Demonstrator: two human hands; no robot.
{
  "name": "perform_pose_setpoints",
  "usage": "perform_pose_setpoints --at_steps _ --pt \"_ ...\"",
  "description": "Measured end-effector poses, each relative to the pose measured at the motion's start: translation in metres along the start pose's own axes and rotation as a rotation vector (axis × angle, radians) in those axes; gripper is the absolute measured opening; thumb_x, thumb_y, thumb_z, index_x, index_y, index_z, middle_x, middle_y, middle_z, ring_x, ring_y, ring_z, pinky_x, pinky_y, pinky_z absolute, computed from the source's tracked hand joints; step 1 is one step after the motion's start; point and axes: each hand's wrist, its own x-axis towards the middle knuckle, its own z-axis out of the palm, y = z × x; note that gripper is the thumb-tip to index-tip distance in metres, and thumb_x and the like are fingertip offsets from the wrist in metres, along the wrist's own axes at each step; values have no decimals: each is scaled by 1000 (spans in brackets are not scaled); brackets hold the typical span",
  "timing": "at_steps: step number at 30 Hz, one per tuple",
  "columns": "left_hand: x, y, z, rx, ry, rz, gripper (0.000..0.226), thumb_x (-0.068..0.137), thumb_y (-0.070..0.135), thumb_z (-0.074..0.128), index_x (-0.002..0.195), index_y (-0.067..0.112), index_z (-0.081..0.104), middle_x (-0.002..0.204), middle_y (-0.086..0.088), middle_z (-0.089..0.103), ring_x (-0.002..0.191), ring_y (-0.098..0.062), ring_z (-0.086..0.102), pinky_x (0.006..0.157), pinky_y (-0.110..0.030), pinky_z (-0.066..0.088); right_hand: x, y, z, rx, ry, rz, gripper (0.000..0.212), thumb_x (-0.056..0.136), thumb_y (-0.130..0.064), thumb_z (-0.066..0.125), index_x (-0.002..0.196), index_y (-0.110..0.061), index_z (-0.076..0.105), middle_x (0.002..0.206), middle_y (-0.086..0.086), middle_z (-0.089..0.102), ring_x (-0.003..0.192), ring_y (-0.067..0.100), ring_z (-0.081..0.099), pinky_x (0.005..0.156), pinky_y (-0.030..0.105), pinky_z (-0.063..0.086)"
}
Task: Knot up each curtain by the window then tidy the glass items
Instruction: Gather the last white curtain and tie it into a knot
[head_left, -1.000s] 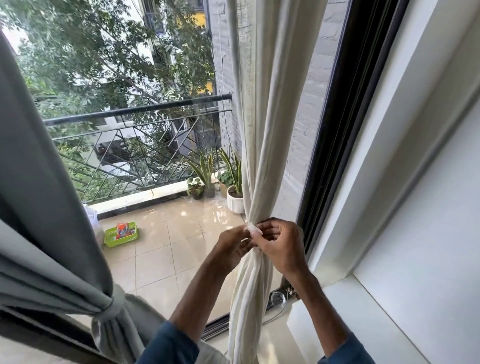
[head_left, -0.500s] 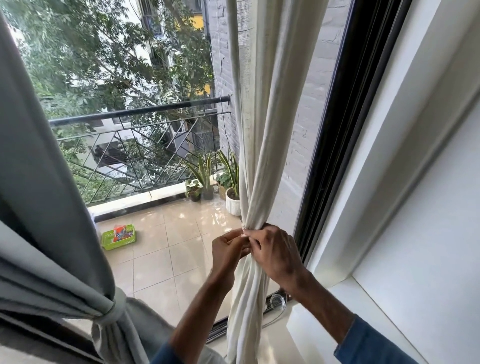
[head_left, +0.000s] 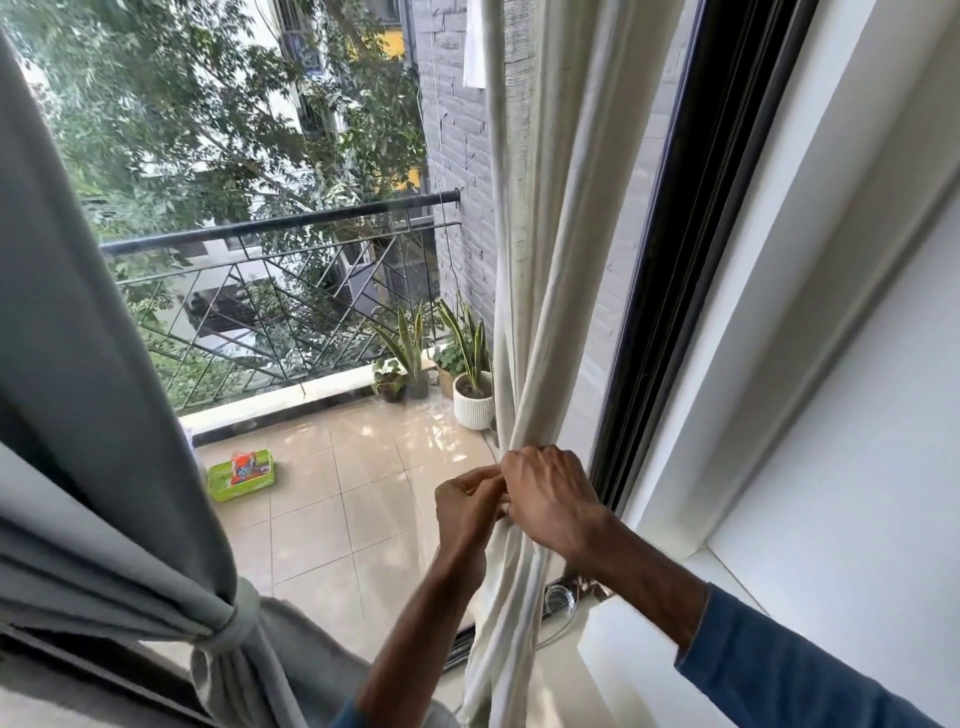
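Both hands meet on the gathered cream fabric curtain (head_left: 550, 260): the left hand (head_left: 467, 506) pinches its folds, and the right hand (head_left: 550, 499) is closed around the bunch. Well left of the grip, the grey fabric curtain (head_left: 78, 415) hangs cinched by its tie.

- I count two curtains: one cream curtain (head_left: 558, 249) gathered under my hands, one grey curtain (head_left: 88, 415) well to the left of them, cinched by one grey tie (head_left: 234, 618).
- I count two hands, my left hand (head_left: 467, 506) and my right hand (head_left: 550, 499), touching each other, both closed on the cream fabric.
- Two blue sleeves: one right sleeve (head_left: 789, 670), one left sleeve (head_left: 345, 717) barely showing.
- One green basket (head_left: 241, 475) on the balcony floor, left of my hands.
- One white ribbed pot (head_left: 474, 402) just above my hands; the smaller pots beside it overlap, so I cannot count them surely.
- One railing (head_left: 280, 223).
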Motion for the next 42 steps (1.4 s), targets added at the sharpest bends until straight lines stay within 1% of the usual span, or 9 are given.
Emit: perform_pose_setpoints --at_steps 5,8,13,15,20,27,34,39,42 --pt "8 0 -12 -78 40 -50 22 71 11 65 86 2 78 78 -19 66 69 -22 53 71 -33 52 -11 0 12 67 131 -1 17 93 -22 63 109 -20 62 94 6 73 83 25 73 63 32 51" --pt "10 -1 -14 -84 44 -64 19 78 5 62 87 2 79 81 -16 66 74 -22 53 75 -32 53 -12 -3 23 13 214 -9 20 73 -30 85 82 -25 67 62 -2 67 51 18 68 43 27 48" --pt "10 -2 -12 -35 22 -44 16 79 5 63 84 1 77 78 -17 63 75 -25 55 74 -35 53 -12 1 27 -53 240 -91 28 53 -23 92 67 -21 68 49 0 60 39 15 61 36 22 42" --pt "11 -1 -9 -28 30 -35 14 78 9 66 83 3 79 77 -18 64 74 -24 55 72 -34 53 -11 2 22 -35 250 -110 26 58 -24 91 72 -19 69 55 0 62 43 15 63 39 22 43" --pt "9 0 -1 16 32 -18 14 80 3 64 77 -4 75 71 -25 65 70 -24 57 67 -35 53 2 10 12 52 57 -104 18 97 -22 59 110 -11 63 104 9 71 92 23 71 70 28 47" --pt "7 -2 10 35 76 -20 15 74 -1 66 81 3 79 81 -23 74 78 -32 72 76 -45 60 15 30 4 231 -348 -50 11 95 -25 57 97 -14 55 100 12 74 86 25 71 77 34 56" --pt "17 2 0 24 101 -47 13 73 3 65 78 0 77 68 -13 65 64 -18 56 71 -32 56 -4 22 23 12 313 -75 7 86 -32 74 86 -25 75 71 2 74 61 22 73 51 26 50" --pt "20 3 -4 21 125 -44 14 71 11 70 79 5 80 74 -17 70 67 -20 60 79 -39 59 -17 26 44 -22 351 -161 14 88 -29 73 101 -25 73 59 1 68 47 20 66 41 25 46" --pt "23 6 -2 95 148 -28 17 65 13 66 74 7 79 64 -9 69 60 -14 60 73 -36 60 -22 28 50 -56 336 -166 8 86 -21 74 80 -20 69 51 2 62 41 20 63 37 26 43"
